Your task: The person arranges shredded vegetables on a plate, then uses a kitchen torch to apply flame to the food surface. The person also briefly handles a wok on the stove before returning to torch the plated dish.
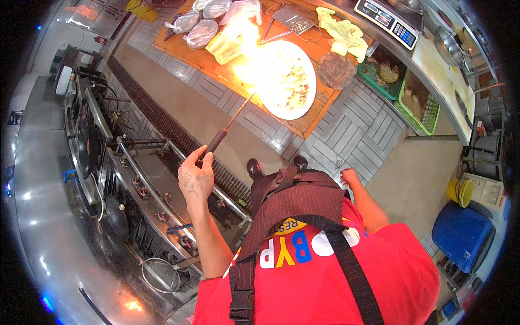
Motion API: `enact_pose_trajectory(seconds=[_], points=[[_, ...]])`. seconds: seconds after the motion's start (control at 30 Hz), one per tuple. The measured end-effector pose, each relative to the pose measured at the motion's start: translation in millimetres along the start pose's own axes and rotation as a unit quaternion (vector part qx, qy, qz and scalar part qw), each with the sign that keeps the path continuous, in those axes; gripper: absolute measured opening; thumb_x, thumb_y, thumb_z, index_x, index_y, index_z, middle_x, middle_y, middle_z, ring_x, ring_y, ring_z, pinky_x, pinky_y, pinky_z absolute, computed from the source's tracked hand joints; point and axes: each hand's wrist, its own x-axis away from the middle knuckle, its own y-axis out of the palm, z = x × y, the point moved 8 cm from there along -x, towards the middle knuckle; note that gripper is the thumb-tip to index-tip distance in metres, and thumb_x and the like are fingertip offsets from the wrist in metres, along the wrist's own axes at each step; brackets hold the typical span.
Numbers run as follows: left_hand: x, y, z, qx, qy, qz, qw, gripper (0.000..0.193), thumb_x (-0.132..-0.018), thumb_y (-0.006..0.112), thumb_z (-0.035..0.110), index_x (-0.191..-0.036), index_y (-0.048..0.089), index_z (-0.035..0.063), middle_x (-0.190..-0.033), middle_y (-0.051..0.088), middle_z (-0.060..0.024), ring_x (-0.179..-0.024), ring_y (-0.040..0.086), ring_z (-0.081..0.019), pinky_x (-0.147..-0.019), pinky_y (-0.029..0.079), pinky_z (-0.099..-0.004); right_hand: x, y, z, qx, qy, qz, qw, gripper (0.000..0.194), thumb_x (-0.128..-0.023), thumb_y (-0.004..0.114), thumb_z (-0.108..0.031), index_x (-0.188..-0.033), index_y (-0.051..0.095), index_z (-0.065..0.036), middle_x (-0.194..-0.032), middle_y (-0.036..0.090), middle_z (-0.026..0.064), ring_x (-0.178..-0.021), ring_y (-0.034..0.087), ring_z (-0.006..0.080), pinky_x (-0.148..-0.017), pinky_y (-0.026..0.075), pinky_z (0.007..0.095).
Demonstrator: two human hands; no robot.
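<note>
My left hand [197,174] grips the dark handle [215,142] of a long tool with a thin metal shaft [239,111]. The shaft's far end vanishes in the glare of a bright flame [245,53]. Beside the flame, a large white plate [280,113] bears pieces of food [296,83], partly washed out by the light. Plate and flame are over a wooden table [313,122]. My right hand [350,177] hangs low by my right side, its fingers bent. I see nothing in it, but its palm is hidden.
Plastic-bagged items [201,34], a metal grater [294,20], a yellow-green cloth [343,32] and a round brown slab [336,70] share the table. Gas burners [142,191] and a strainer [161,275] stand left. Right are a digital scale [388,20], a cutting board [443,73] and baskets [420,105].
</note>
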Motion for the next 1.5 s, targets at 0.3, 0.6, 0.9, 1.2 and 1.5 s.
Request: enact_pose_trajectory(seconds=[0.3, 0.6, 0.9, 1.2, 1.5], points=[[-0.1, 0.5, -0.4, -0.001, -0.014, -0.009, 1.0, 0.036, -0.096, 0.076, 0.031, -0.125, 0.079, 0.0104, -0.081, 0.073, -0.0108, -0.074, 0.069, -0.023, -0.072, 0.054, -0.0387, 2.7, 2.7, -0.4, 0.001, 0.002, -0.008, 1.0, 0.025, -0.094, 0.061, -0.018, -0.113, 0.07, -0.006, -0.089, 0.074, 0.0122, -0.061, 0.067, 0.0238, -0.05, 0.051, 0.0406], [4.3, -2.2, 2.4, -0.001, -0.008, -0.016, 1.0, 0.034, -0.096, 0.077, 0.029, -0.124, 0.08, 0.0123, -0.077, 0.07, -0.0082, -0.07, 0.065, -0.0201, -0.07, 0.052, -0.0368, -1.7, 2.9, -0.2, 0.015, 0.002, -0.006, 1.0, 0.027, -0.097, 0.063, -0.02, -0.119, 0.071, -0.007, -0.09, 0.073, 0.0092, -0.061, 0.066, 0.0194, -0.05, 0.05, 0.0373], [27.5, 8.7, 8.2, 0.037, -0.044, -0.074, 0.996, 0.035, -0.095, 0.078, 0.028, -0.126, 0.079, 0.0108, -0.079, 0.07, -0.0088, -0.07, 0.063, -0.0194, -0.07, 0.052, -0.0345, 106.6, 45.2, -149.5, 0.11, -0.224, -0.078, 0.965, 0.029, -0.097, 0.066, -0.027, -0.104, 0.077, -0.001, -0.085, 0.076, 0.0109, -0.076, 0.073, 0.019, -0.066, 0.058, 0.035], [31.5, 24.8, 14.3, 0.163, 0.016, 0.017, 0.986, 0.043, -0.093, 0.079, 0.022, -0.132, 0.073, 0.0063, -0.107, 0.079, -0.016, -0.089, 0.077, -0.0242, -0.079, 0.06, -0.0388, 357.0, 195.6, -360.8, -0.062, -0.383, -0.427, 0.817, 0.038, -0.111, 0.059, -0.028, -0.138, 0.065, -0.002, -0.12, 0.072, 0.0055, -0.113, 0.063, 0.0132, -0.092, 0.053, 0.0324], [77.3, -69.5, -94.5, 0.181, 0.025, 0.301, 0.936, 0.051, -0.1, 0.069, 0.014, -0.144, 0.048, -0.0011, -0.122, 0.071, -0.0177, -0.112, 0.071, -0.03, -0.1, 0.054, -0.0427, 478.2, 373.8, -440.9, -0.052, -0.423, -0.44, 0.791, 0.047, -0.11, 0.059, -0.017, -0.151, 0.048, 0.001, -0.103, 0.069, 0.0048, -0.091, 0.066, 0.0122, -0.079, 0.055, 0.0271]])
